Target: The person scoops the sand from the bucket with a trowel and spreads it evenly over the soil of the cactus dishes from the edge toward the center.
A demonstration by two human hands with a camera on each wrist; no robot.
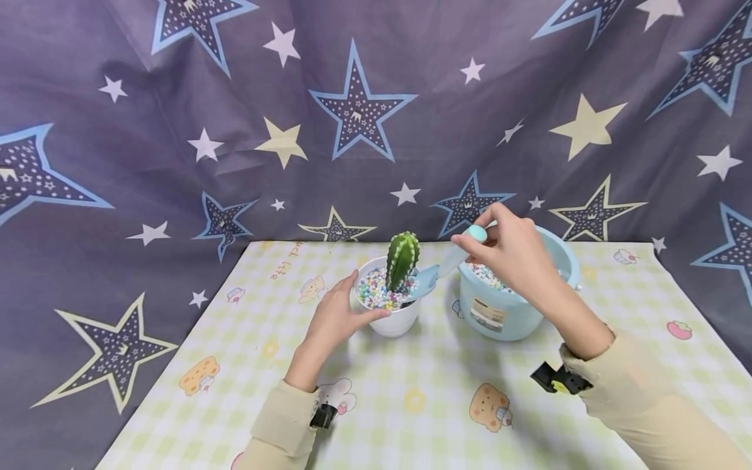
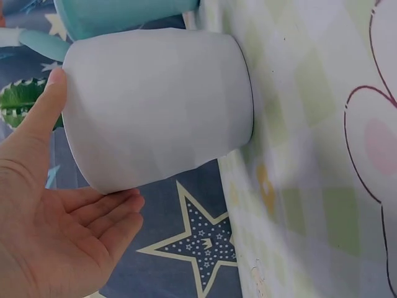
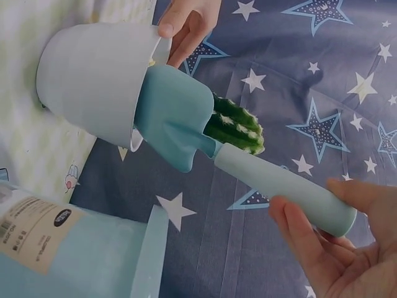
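A green cactus (image 1: 403,261) stands in a white flowerpot (image 1: 392,323) filled with small pastel beads (image 1: 376,290). My left hand (image 1: 337,316) holds the pot by its near left side, thumb at the rim and fingers against the wall. The end of a light blue trowel's handle (image 3: 279,186) is pinched between the thumb and fingers of my right hand (image 1: 508,245). The trowel's blade (image 3: 177,115) tilts down over the pot's right rim, its tip inside beside the cactus. In the left wrist view the pot wall (image 2: 161,105) hides most of the blade.
Right of the pot stands a light blue bucket (image 1: 499,320) with a paper label, holding more pastel beads (image 1: 486,275). A green-and-white checked cloth (image 1: 411,418) with cartoon prints covers the table. Behind it hangs a dark curtain (image 1: 235,170) with stars.
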